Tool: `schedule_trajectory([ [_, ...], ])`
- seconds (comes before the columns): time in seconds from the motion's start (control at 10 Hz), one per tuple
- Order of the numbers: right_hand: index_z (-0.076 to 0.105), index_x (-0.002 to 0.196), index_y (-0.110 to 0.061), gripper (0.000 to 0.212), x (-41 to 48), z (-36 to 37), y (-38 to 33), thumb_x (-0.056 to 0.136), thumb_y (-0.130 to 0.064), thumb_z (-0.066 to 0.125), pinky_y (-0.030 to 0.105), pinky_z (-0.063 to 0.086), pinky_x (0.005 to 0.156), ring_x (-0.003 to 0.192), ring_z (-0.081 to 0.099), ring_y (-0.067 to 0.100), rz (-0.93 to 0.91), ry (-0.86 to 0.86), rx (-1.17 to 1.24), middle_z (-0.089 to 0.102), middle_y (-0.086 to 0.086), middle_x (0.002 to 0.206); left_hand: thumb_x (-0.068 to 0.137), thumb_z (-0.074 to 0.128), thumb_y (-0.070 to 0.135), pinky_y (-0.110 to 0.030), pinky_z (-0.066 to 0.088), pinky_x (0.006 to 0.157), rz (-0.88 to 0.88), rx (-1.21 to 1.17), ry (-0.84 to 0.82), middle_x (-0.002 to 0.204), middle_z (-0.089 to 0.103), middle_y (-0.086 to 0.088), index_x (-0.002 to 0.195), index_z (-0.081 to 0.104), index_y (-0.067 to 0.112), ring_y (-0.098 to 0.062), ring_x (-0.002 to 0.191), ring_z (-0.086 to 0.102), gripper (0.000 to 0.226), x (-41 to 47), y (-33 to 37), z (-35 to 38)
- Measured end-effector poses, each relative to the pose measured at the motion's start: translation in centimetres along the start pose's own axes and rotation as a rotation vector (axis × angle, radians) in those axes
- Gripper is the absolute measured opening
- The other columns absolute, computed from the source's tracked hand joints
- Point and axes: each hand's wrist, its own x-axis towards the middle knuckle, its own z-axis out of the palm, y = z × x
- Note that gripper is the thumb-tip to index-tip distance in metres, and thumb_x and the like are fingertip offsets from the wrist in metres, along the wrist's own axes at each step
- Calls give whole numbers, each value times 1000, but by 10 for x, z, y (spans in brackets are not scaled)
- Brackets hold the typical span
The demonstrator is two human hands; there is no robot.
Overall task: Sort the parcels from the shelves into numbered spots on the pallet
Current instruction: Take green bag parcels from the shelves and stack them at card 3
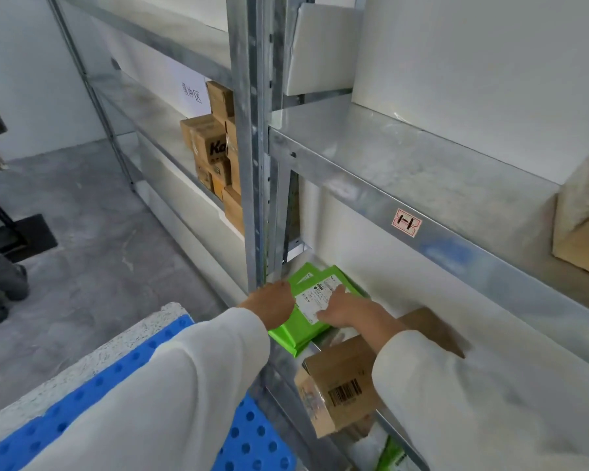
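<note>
A flat green parcel (296,329) with a white shipping label lies on the lower shelf (381,300) of the metal rack, with a second green parcel (306,275) under it toward the back. My left hand (271,302) grips the green parcel's left edge. My right hand (347,311) rests flat on its label, fingers spread. A brown cardboard box (337,379) with a barcode lies just right of the parcel, under my right forearm. The blue pallet (249,440) shows at the bottom left, partly hidden by my left sleeve.
A shelf beam marked "1-1" (407,222) runs overhead. Stacked brown cartons (215,154) fill the neighbouring bay. A steel upright (252,147) stands left of my hands. Another carton (582,232) sits at far right. A person's legs (0,277) are at far left on the concrete floor.
</note>
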Motion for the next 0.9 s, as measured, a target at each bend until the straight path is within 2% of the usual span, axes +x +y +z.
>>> schedule_trajectory([
  [0.1,-20,144,9,104,12,-3,1,93,-49,50,39,28,115,142,25,34,76,29,56,10,22,158,94,37,2,-45,50,86,-88,-137,-53,110,53,-21,110,58,-10,-39,102,58,29,11,1,7],
  [0.2,1,148,8,92,9,-9,-2,94,-45,53,39,25,115,143,18,38,20,2,18,9,28,155,95,35,1,-43,48,86,-98,-110,-130,111,57,-22,106,60,-11,-38,101,59,29,17,-5,11],
  [0.3,3,149,4,101,12,1,-5,85,-38,69,43,26,115,145,13,36,-72,-41,-71,3,22,156,101,31,6,-41,45,92,-150,-200,-136,120,55,-23,116,55,-8,-35,108,57,33,19,-4,10],
  [0.4,8,149,3,104,16,10,-9,79,-33,76,41,32,112,141,21,36,-110,-49,-111,6,18,154,104,29,13,-35,42,92,-272,-293,-142,127,52,-22,124,50,-7,-29,99,55,35,21,-1,9],
  [0.5,21,146,2,80,23,7,-9,89,-38,62,36,30,111,136,30,33,-92,5,-2,19,18,149,104,30,10,-32,42,91,-331,-347,-126,129,53,-22,128,49,-7,-24,98,57,36,20,-2,12],
  [0.6,29,146,-3,55,26,4,-11,101,-35,34,38,30,112,132,39,32,8,14,31,35,20,147,102,32,3,-31,45,90,-380,-375,-212,127,55,-21,128,51,-6,-26,108,55,33,16,-1,14],
  [0.7,35,143,-2,52,31,13,-18,98,-27,40,39,42,105,120,53,35,10,-133,76,46,21,138,101,34,5,-27,43,81,-441,-525,-113,127,55,-21,127,52,-5,-14,87,54,33,21,6,15],
  [0.8,30,147,-6,61,39,15,-24,94,-32,46,39,40,107,129,46,32,85,-91,161,38,20,146,102,33,5,-33,41,96,-404,-485,-157,130,53,-20,129,51,-6,-29,118,51,34,19,11,14],
  [0.9,46,137,-7,52,49,19,-15,92,-29,55,43,46,102,123,52,33,75,-73,437,51,17,136,101,37,13,-33,44,89,-550,-924,81,117,62,-23,118,58,-8,-21,81,58,35,18,8,15],
])
